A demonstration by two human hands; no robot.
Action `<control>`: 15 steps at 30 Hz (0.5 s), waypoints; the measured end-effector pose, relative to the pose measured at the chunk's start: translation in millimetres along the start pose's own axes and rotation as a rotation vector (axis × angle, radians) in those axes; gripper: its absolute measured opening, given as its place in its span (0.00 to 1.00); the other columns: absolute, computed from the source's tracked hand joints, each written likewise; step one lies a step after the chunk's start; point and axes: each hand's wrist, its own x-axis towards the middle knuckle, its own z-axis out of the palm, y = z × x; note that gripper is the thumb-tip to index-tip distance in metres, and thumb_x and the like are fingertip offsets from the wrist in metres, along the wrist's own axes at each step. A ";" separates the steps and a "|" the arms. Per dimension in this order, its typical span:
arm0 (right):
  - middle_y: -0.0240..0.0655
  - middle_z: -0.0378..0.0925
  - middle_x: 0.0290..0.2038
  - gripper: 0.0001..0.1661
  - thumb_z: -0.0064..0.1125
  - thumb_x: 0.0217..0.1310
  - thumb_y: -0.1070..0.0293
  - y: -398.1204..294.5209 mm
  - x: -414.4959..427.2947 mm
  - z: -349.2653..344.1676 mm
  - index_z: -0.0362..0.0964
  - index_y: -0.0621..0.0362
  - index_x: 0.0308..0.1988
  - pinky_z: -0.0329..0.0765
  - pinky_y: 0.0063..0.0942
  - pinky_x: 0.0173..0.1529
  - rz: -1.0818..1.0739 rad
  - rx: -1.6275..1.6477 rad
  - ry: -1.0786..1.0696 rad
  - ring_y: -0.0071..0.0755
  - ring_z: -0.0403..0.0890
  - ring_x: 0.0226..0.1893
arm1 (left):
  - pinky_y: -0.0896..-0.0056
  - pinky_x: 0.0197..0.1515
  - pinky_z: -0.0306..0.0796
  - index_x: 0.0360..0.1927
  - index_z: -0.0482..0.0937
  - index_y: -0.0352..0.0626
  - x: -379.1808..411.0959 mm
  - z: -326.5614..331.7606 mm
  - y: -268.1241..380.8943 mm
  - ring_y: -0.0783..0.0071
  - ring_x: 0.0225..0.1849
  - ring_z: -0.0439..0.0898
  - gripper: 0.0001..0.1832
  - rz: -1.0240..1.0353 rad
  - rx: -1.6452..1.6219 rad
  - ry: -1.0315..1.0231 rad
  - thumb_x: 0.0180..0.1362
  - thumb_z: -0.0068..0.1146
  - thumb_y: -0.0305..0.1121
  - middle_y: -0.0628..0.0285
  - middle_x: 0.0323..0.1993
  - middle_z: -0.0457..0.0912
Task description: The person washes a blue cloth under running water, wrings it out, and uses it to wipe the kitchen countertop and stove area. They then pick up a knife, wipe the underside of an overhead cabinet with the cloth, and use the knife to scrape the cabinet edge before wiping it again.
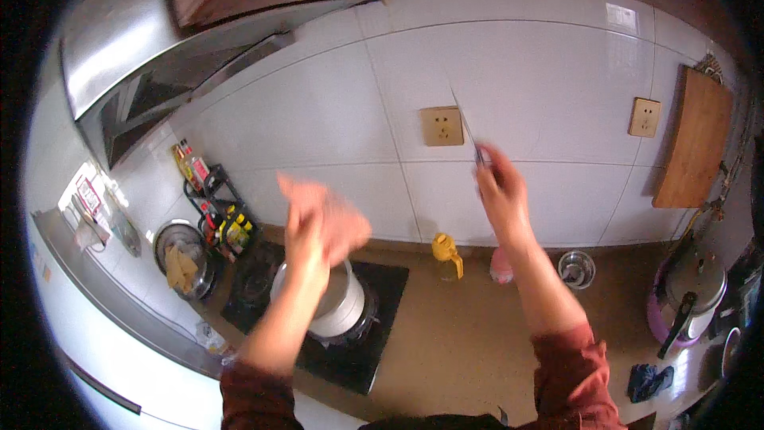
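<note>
My left hand (322, 218), blurred by motion, is raised over the stove with the thumb spread away from the fingers; nothing shows in it. Beneath it, a light-coloured pot (340, 316) sits on a burner of the black gas stove (388, 292), partly hidden by my wrist and forearm. My right hand (501, 185) grips the dark handle of what looks like a knife (467, 122). Its thin blade is seen nearly edge-on and points up, in front of the tiled wall near a socket (442, 126).
Along the counter's back stand a yellow-topped pitcher (444, 248), a pink item (501, 266) and a metal bowl (576, 270). A pressure cooker (695, 286) is at right, below a hanging cutting board (695, 140). Left are a bottle rack (221, 209) and a metal basin (200, 278), under a range hood (197, 71).
</note>
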 end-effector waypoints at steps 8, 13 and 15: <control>0.30 0.72 0.35 0.16 0.44 0.59 0.74 108.5 -188.4 -125.9 0.65 0.62 0.48 0.66 0.15 0.31 0.521 -0.020 0.299 0.15 0.68 0.29 | 0.49 0.64 0.42 0.62 0.53 0.41 274.6 178.9 -20.1 0.48 0.66 0.45 0.31 1.341 1.282 0.131 0.54 0.46 0.30 0.50 0.65 0.49; 0.24 0.66 0.22 0.13 0.44 0.58 0.70 137.5 -227.6 -145.6 0.65 0.57 0.45 0.59 0.15 0.18 0.723 0.043 0.541 0.14 0.62 0.16 | 0.49 0.65 0.37 0.63 0.51 0.42 267.4 265.3 -39.8 0.47 0.66 0.43 0.32 1.492 1.151 0.039 0.58 0.43 0.41 0.50 0.65 0.48; 0.24 0.65 0.21 0.13 0.43 0.59 0.69 140.3 -220.6 -132.8 0.65 0.56 0.45 0.58 0.15 0.17 0.766 0.113 0.506 0.15 0.61 0.15 | 0.52 0.65 0.37 0.64 0.50 0.42 265.3 259.1 -25.9 0.48 0.67 0.42 0.31 1.541 1.213 -0.062 0.59 0.41 0.41 0.50 0.66 0.47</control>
